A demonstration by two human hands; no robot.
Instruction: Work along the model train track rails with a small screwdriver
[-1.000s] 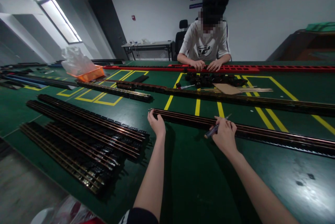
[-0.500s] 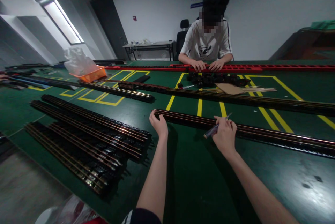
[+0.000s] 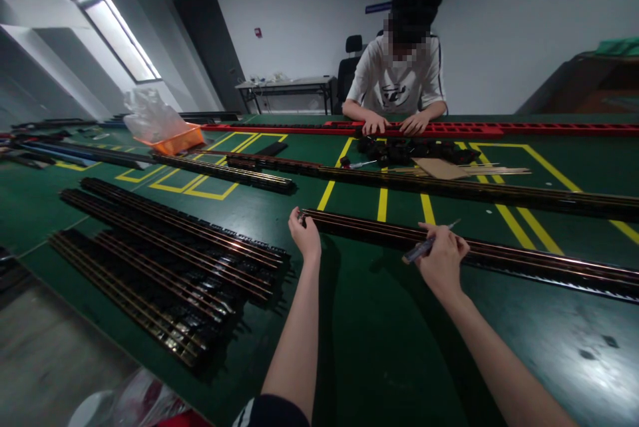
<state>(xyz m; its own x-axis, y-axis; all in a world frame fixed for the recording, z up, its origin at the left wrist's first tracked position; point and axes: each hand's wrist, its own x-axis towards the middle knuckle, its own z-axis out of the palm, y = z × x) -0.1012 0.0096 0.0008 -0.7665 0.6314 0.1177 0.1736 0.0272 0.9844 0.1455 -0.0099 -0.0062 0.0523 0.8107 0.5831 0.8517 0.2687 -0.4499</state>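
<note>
A long black rail [image 3: 369, 226] with copper-coloured bars along its top lies across the green table in front of me. My left hand [image 3: 305, 239] is closed around its left end, the thumb on the near side. My right hand [image 3: 444, 257] rests at the rail's near edge, farther right, and is closed on a screwdriver [image 3: 418, 251]. The screwdriver's handle sticks out to the left, and its thin shaft points up and right above the rail. Part of the rail is hidden behind the right hand.
Several similar black rails [image 3: 164, 247] lie grouped at left. Beyond my rail runs another long rail [image 3: 449, 191]. An orange basket [image 3: 180, 141] holds a clear plastic bag. Across the table a person [image 3: 399, 81] has both hands at a red rail [image 3: 464, 128], near black parts [image 3: 414, 149] and cardboard [image 3: 439, 168].
My right hand has slid a little to the right along the rail with the screwdriver. My left hand stays at the rail's end, its fingers slightly shifted.
</note>
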